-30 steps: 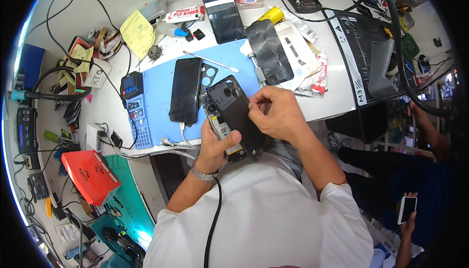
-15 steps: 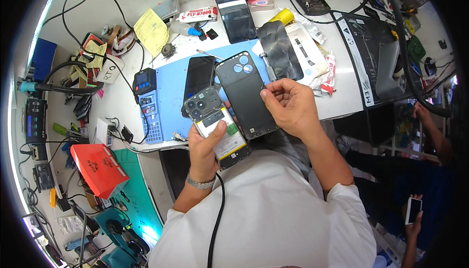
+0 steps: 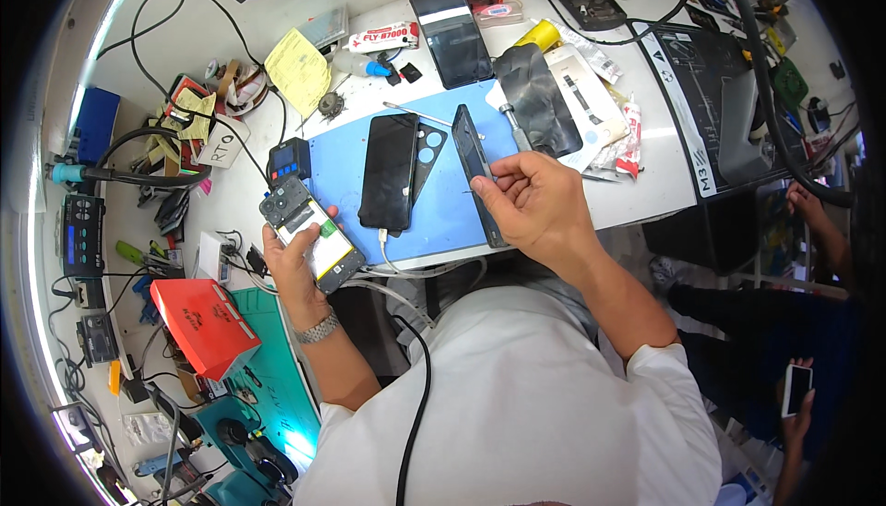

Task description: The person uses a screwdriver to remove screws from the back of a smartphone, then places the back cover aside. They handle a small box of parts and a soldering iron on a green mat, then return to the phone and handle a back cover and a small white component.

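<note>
My left hand, at the left front of the blue mat, grips an opened phone with its camera lenses, battery and a green patch showing. My right hand pinches a dark phone back cover by its side, turned nearly edge-on above the mat. Between the hands lies a black phone, screen up, a white cable plugged into its near end. Partly under it rests another dark panel with round camera holes. A thin metal tool lies beyond them.
The blue mat covers the bench middle. A blue handheld device stands left. Behind are another phone and a glue tube. A metal-handled tool lies by a black sheet. A red box sits left; another person's hand holds a phone at right.
My left hand has carried the opened phone left, away from the cover. My right hand has tilted the cover from face-on to nearly edge-on. The phone on the mat now shows fully.
</note>
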`<state>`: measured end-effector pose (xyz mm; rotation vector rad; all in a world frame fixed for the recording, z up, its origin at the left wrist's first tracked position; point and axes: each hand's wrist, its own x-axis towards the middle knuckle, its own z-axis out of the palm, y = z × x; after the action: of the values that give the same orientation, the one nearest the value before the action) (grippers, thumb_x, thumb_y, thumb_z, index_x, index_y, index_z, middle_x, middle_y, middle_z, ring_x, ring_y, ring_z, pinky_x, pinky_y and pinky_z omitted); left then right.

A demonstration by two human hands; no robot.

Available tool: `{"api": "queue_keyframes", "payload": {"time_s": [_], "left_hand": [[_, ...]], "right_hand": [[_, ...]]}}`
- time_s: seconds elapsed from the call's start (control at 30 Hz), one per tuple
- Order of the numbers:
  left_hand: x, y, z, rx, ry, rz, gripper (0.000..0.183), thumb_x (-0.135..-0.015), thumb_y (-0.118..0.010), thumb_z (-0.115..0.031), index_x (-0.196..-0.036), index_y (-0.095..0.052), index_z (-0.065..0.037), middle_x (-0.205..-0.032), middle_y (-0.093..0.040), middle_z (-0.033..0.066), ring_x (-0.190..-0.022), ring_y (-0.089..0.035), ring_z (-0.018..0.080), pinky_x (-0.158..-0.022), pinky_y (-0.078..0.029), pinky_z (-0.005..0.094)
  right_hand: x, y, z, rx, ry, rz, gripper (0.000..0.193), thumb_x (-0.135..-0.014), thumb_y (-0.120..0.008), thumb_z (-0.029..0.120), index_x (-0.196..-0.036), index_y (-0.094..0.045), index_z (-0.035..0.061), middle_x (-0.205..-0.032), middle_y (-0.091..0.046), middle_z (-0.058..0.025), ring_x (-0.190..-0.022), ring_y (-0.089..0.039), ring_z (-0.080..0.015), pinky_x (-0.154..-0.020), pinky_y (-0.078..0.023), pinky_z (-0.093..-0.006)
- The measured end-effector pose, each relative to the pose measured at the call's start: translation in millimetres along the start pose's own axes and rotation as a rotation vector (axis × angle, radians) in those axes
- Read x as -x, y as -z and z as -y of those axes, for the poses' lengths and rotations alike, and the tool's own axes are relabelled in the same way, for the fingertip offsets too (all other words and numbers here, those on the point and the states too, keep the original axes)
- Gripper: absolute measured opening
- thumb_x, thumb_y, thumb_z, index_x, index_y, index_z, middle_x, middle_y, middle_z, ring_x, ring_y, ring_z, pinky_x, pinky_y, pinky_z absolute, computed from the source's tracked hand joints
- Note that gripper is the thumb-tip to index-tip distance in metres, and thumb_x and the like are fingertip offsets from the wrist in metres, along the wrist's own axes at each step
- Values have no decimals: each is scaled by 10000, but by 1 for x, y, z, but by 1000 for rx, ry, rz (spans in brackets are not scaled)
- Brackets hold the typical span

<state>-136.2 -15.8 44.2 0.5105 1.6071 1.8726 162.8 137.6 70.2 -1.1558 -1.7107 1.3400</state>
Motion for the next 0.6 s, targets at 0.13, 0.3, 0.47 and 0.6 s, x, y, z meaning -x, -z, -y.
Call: {"api": "queue_keyframes", "payload": {"time_s": [0.13, 0.3, 0.47, 0.6], "left_hand": [[-19, 12, 7, -167, -11, -13, 476, -865, -716, 122, -1323, -604, 52, -1137, -776, 194, -949, -803, 278, -811, -667, 375], [-33, 8, 11, -251, -23, 77, 505, -841, -782, 109, -1321, -641, 44, -1135, -791, 149, -878, -778, 191, -799, -630, 313], [-29, 18, 8, -345, -79, 123, 493, -851, -796, 93, -1317, -642, 47, -1155, -784, 145, -959, -772, 210, -857, -631, 349], [-41, 13, 13, -721, -267, 153, 603, -761, -880, -137, -1291, -667, 58, -1138, -692, 219, -1146, -672, 378, -1029, -540, 461]], "right_hand": [[2, -3, -1, 56, 113, -31, 296, -940, -858, 168, -1039, -738, -83, -916, -731, -151, -665, -665, -150, -669, -573, -296], [3, -7, -3, 87, 188, -78, 242, -937, -853, 133, -1019, -741, -66, -901, -723, -150, -657, -667, -165, -660, -576, -301], [-1, -22, -13, 37, 210, -152, 157, -940, -844, 63, -1001, -754, -50, -862, -731, -112, -650, -669, -121, -601, -546, -270], [-16, -10, -54, 28, 235, -252, 104, -1021, -778, 41, -1036, -750, -58, -875, -716, -38, -758, -632, -66, -673, -511, -218]]}}
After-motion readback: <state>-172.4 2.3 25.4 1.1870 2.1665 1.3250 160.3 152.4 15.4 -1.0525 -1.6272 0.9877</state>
